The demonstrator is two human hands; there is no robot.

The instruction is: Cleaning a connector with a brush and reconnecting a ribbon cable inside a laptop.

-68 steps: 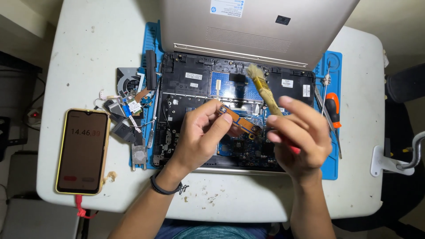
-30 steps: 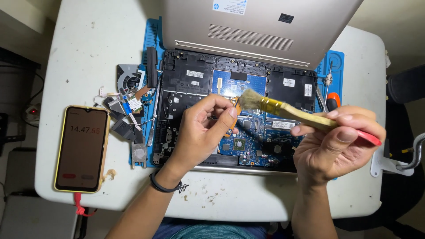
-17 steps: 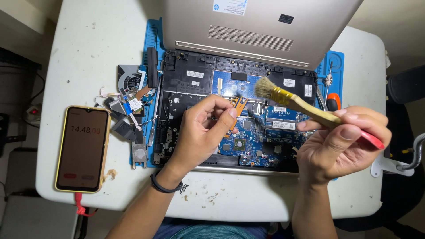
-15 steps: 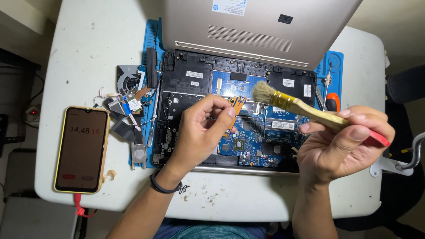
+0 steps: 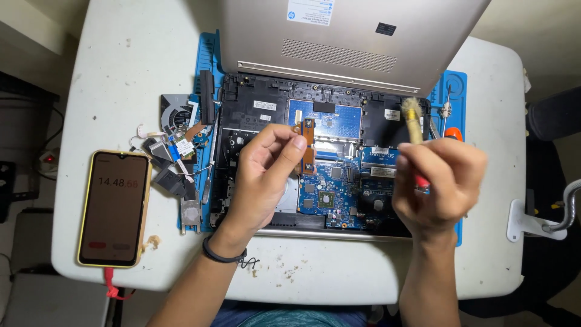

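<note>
Nearest the camera, the left hand pinches a small orange circuit strip between thumb and fingertips, raised over the opened laptop. The right hand is closed around a paintbrush, bristles pointing away. Beyond them the blue mat lies under the laptop. At left, a phone and a removed fan rest on the white table.

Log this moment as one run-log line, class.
left hand: pinches small copper board | right hand: holds brush upright | below: opened laptop on blue mat
</note>
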